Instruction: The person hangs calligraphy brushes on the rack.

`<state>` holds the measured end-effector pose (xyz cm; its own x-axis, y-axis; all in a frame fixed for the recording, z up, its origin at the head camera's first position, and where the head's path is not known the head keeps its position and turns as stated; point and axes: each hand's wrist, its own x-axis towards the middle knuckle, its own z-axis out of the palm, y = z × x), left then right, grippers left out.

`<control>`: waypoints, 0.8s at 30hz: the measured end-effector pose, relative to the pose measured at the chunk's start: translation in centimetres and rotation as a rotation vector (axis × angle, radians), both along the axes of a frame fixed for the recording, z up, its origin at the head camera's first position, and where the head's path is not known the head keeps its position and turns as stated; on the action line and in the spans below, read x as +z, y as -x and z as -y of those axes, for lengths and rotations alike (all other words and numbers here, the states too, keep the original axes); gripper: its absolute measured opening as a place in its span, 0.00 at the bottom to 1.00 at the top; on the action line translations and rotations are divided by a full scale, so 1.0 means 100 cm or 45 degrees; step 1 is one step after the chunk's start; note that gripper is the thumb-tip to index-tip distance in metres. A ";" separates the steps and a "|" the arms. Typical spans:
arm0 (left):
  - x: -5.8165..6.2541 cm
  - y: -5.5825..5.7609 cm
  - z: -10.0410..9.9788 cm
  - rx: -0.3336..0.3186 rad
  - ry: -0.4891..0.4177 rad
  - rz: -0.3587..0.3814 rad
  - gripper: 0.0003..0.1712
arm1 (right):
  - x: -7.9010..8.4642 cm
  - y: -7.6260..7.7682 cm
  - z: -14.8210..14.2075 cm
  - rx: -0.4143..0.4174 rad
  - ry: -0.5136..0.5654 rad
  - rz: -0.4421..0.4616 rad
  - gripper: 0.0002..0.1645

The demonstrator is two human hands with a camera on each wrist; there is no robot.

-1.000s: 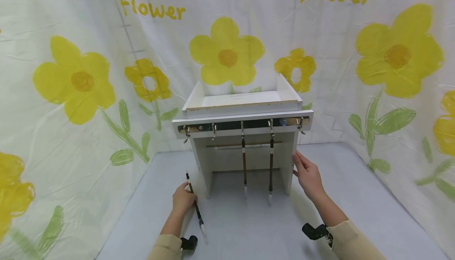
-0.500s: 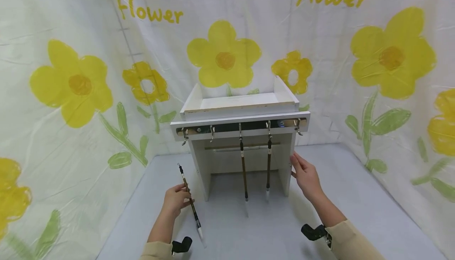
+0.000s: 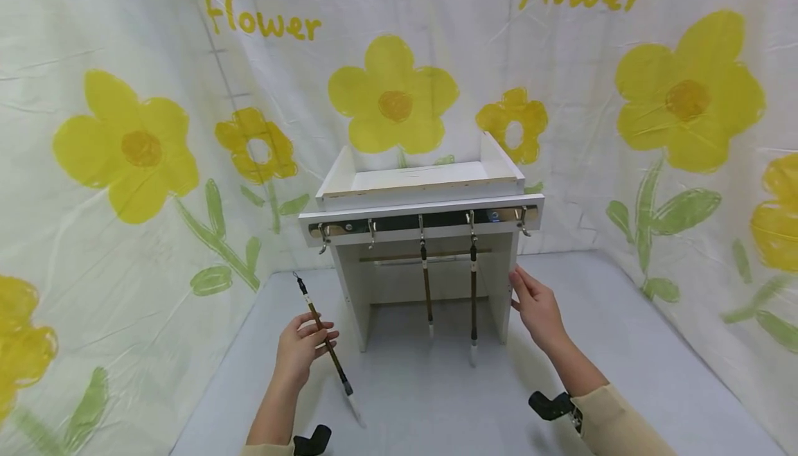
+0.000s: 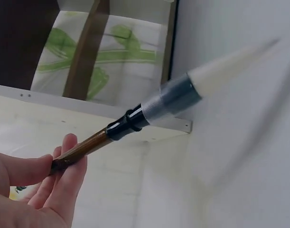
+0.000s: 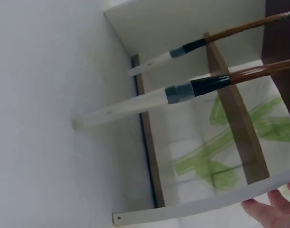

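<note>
In the head view, my left hand (image 3: 298, 351) pinches a calligraphy brush (image 3: 334, 359) by its brown handle, left of a white wooden stand (image 3: 352, 290). The brush slants, loop end up and white bristles pointing down to the right. Up close in the left wrist view, thumb and fingers hold the handle, with the white bristle tip (image 4: 225, 71) at the far end. My right hand (image 3: 539, 307) touches the stand's right side panel (image 3: 506, 283) with its fingertips; in the right wrist view the fingertips (image 5: 261, 211) lie along that panel's edge.
Several hooks line a metal strip (image 3: 399, 223) across the stand's front. From two hang a brush (image 3: 427, 290) at the middle and another brush (image 3: 474, 296) right of it. The stand rests on a grey-white table (image 3: 436, 407). Behind hangs a flower-painted sheet (image 3: 149, 269).
My left hand has lifted the brush and drawn it leftward, tilting it more. The right hand stays at the side panel. The hanging brushes swing slightly.
</note>
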<state>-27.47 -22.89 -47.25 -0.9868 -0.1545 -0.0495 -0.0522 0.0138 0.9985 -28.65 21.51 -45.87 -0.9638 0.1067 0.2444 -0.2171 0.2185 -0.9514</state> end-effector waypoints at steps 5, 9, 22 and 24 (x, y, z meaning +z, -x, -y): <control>0.016 -0.014 -0.004 0.000 0.058 -0.068 0.24 | 0.001 0.000 0.000 -0.010 -0.012 0.005 0.42; 0.027 -0.026 -0.009 0.005 0.130 -0.141 0.24 | 0.001 -0.001 0.001 -0.005 -0.009 0.007 0.42; 0.048 -0.044 -0.021 -0.022 0.252 -0.348 0.23 | 0.000 -0.002 0.001 0.008 0.015 -0.015 0.41; 0.050 -0.047 -0.023 -0.018 0.265 -0.382 0.23 | 0.001 -0.002 0.001 0.008 0.014 -0.022 0.41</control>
